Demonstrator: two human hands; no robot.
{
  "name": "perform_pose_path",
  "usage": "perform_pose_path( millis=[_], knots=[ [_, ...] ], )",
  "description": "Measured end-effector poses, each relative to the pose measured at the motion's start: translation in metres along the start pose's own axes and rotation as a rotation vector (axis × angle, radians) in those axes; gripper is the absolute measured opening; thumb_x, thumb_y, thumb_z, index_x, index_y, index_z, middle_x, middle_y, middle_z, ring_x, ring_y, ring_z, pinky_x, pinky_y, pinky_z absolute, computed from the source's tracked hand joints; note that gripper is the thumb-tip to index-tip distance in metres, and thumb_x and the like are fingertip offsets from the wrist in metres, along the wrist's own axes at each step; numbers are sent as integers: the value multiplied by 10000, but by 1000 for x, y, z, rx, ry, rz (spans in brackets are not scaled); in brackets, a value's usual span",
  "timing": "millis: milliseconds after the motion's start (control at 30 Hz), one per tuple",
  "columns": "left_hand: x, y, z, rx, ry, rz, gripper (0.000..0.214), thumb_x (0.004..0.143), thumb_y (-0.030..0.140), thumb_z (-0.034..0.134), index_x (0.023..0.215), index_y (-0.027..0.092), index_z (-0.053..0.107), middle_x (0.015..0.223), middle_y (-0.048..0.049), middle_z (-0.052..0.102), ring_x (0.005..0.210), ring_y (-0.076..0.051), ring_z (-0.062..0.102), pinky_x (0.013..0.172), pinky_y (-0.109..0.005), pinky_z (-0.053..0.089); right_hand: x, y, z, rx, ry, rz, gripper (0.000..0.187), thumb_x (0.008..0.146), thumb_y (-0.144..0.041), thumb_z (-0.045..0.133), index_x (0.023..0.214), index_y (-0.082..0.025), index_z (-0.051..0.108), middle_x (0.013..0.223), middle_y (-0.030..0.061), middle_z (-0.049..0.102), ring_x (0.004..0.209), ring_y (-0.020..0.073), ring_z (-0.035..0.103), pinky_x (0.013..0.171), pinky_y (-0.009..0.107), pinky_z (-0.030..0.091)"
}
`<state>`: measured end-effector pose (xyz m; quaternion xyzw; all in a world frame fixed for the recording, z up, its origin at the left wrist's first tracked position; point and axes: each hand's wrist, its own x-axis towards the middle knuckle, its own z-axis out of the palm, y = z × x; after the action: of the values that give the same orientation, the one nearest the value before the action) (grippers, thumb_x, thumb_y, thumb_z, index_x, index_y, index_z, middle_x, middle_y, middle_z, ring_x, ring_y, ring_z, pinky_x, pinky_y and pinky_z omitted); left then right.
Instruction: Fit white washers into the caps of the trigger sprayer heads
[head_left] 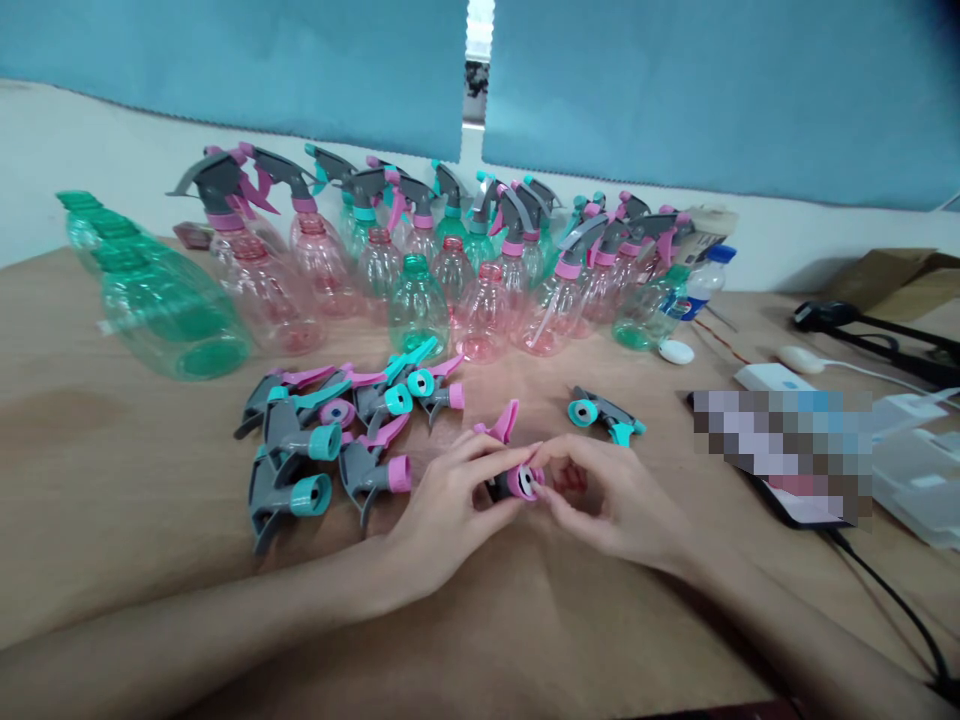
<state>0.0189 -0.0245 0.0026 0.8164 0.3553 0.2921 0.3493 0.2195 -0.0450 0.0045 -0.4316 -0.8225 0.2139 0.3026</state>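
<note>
Left hand: my left hand (450,500) lies near the middle of the table (112,520), its fingertips pinching one end of a spray trigger head (523,481).
Right hand: my right hand (607,500) meets it from the right, fingers curled, thumb and forefinger pinching the same piece.
Held piece: it has a grey body, a pink collar facing me and a pink lever pointing to the far side. I cannot tell whether it touches the table.
Step in hand: I judge that I am working the collar with my fingertips. I cannot tell whether I am turning or seating it.
Next move calls for: a firm left pinch on the body while the right fingertips keep the collar square.
Left: a pile of loose trigger heads (330,440) lies just beside my left hand.
Beyond right hand: a lone teal trigger head (604,413) lies apart.
Far: pink and green bottles (480,310) stand in a cluster, some capped and some bare-necked.
Far left: the green bottles lying down (172,310) are well apart.
</note>
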Motion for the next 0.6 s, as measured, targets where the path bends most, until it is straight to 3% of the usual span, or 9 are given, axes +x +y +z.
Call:
perform_pose_path(
  millis=[233,600],
  knots=[
    [-2,-6,2,37,0,92,374,863,152,598,1208,294,569,1018,-20,576,944,-181,521,842,-333,452,1,1,-3,-59,-26,0,150,806,-191,566,954,-199,593,634,-43,539,560,97,503,519,216,368],
    [-1,-10,5,76,-3,94,405,873,143,575,1245,297,536,999,-25,562,943,-193,506,848,-350,445,1,5,6,-59,27,-9,181,810,-216,581,989,-207,609,569,-63,539,485,83,488,483,202,348]
  ],
)
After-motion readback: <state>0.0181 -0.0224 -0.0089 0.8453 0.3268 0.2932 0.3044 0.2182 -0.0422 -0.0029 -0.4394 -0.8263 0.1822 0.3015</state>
